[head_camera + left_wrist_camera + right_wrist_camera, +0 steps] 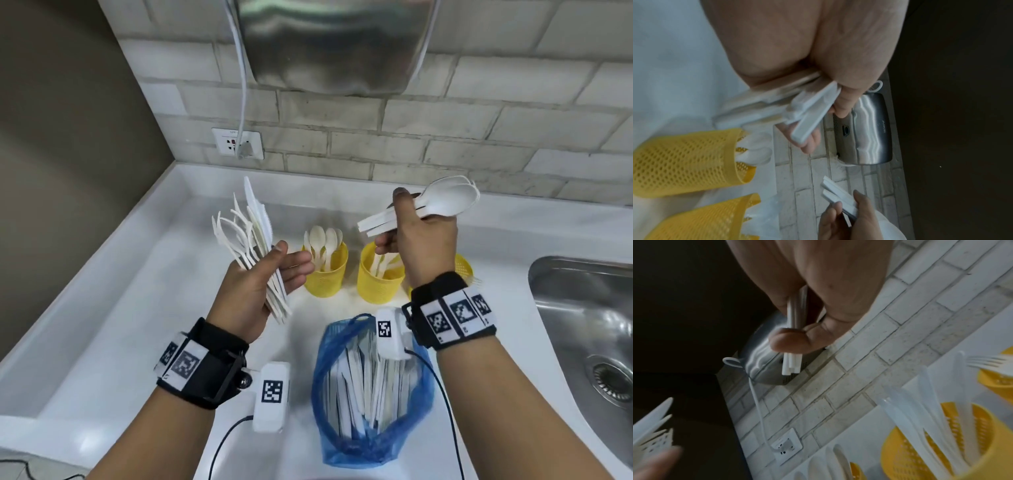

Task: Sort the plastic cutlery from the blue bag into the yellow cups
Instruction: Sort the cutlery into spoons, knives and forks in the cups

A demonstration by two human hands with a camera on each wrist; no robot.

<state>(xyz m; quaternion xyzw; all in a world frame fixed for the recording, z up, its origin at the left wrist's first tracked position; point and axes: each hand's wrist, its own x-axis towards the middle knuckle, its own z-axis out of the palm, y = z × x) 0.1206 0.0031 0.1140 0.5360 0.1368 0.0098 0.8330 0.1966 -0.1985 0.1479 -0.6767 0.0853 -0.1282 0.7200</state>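
My left hand (274, 270) grips a fanned bunch of white plastic forks and knives (246, 233) above the counter's left side. My right hand (411, 233) holds a stack of white spoons (445, 200) above the middle yellow cup (380, 277), which holds knives. The left yellow cup (325, 270) holds spoons. A third yellow cup (464, 267) is mostly hidden behind my right wrist; in the right wrist view it (999, 382) shows forks. The open blue bag (370, 394) with several more pieces lies in front of the cups. In the right wrist view my thumb (797, 340) presses the spoon handles (792, 365).
A steel sink (582, 325) lies at the right of the white counter (120, 308). A steel hand dryer (329, 44) hangs on the tiled wall, its cable plugged into a socket (238, 142). A brown wall bounds the left side.
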